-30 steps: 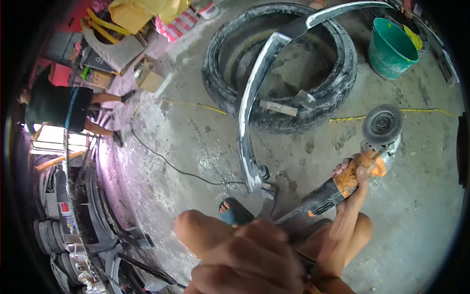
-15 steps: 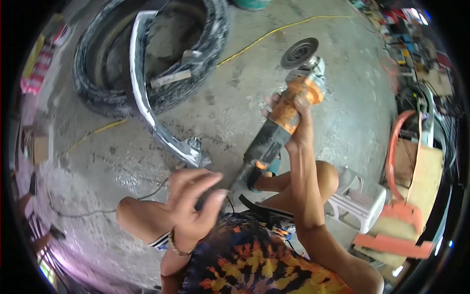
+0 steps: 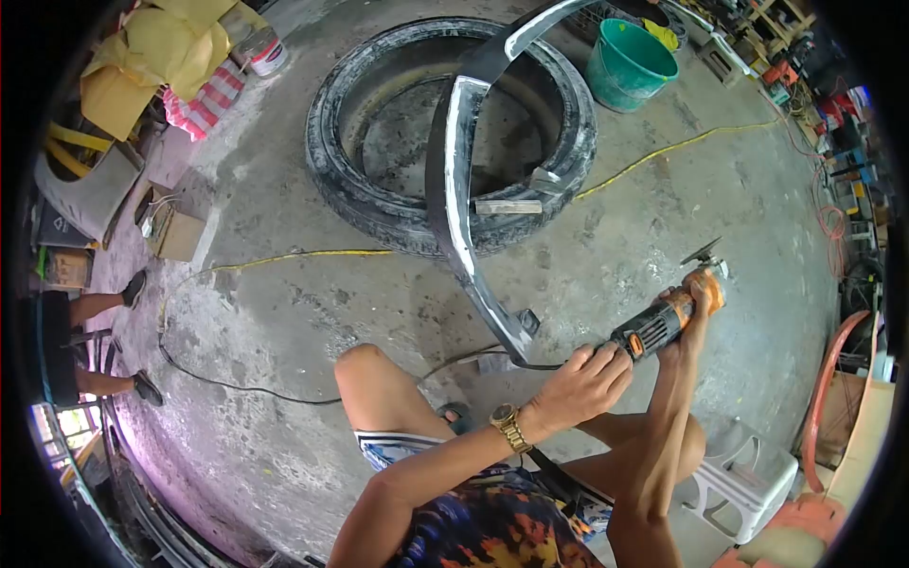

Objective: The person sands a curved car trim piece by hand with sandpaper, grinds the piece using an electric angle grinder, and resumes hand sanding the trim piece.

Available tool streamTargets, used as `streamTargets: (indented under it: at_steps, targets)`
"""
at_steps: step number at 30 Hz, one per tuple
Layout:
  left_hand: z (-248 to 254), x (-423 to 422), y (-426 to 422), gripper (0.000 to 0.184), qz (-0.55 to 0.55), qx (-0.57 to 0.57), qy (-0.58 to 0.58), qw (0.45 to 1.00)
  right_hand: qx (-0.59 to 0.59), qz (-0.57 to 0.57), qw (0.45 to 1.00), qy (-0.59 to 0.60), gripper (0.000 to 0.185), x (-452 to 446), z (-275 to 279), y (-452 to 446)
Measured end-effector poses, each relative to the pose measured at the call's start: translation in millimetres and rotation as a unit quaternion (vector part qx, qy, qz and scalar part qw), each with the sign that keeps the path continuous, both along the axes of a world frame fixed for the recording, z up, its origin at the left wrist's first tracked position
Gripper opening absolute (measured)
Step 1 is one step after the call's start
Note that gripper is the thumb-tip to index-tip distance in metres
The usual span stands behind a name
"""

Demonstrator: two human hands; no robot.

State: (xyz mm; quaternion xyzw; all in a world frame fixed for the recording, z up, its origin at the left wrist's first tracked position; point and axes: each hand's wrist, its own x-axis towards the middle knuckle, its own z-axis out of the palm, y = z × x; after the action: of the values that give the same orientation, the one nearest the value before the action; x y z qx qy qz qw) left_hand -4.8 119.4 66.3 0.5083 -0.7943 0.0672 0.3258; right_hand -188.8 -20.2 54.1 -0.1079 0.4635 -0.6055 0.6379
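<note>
My right hand [image 3: 699, 301] is wrapped round the orange front part of an angle grinder [image 3: 661, 325], whose disc [image 3: 702, 251] points up and away from me. At the grinder's black rear end, my left hand [image 3: 589, 381] is closed with its fingers bent over the tail; a gold watch sits on that wrist. Left of the grinder, a curved black trim piece [image 3: 458, 180] with a white strip along it leans across a dusty tire [image 3: 331, 156]. Its lower end comes close to my left hand. A small flat block [image 3: 507, 206] rests on the tire's near side.
A green bucket [image 3: 627, 71] stands beyond the tire. Yellow cord [image 3: 284, 257] and black cable [image 3: 256, 390] cross the concrete floor. A white plastic stool [image 3: 753, 478] is at my right. Another person's legs [image 3: 102, 305] show at far left, near a paint can [image 3: 264, 55].
My left hand has come from open in front of my body to the grinder's rear end. The grinder has lowered and tilted rightward. The view has shifted, showing more of the left side.
</note>
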Motion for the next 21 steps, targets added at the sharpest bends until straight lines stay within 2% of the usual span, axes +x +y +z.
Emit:
streamTargets:
  at_steps: [8, 12, 15, 19, 20, 21]
  targets:
    - [-45, -20, 4, 0.019, -0.048, 0.028, 0.015, 0.998, 0.095, -0.057, 0.993, 0.032, 0.038, -35, -42, 16]
    - [-71, -43, -1, 0.02, -0.08, 0.028, 0.015, 0.996, 0.087, -0.059, 0.994, 0.035, 0.034, -62, -64, 23]
    - [-83, -51, -7, 0.023, -0.103, 0.038, 0.013, 0.994, 0.129, -0.085, 0.988, -0.026, 0.032, -84, -81, 27]
    - [-97, -65, -8, 0.018, -0.139, 0.041, 0.024, 0.989, 0.144, -0.091, 0.984, -0.04, 0.032, -107, -100, 31]
    - [-98, -66, -9, 0.017, -0.146, 0.055, 0.02, 0.988, 0.133, -0.066, 0.988, 0.05, 0.031, -104, -100, 30]
    - [-98, -67, -9, 0.016, -0.154, 0.068, 0.018, 0.985, 0.135, -0.066, 0.987, 0.049, 0.031, -103, -99, 31]
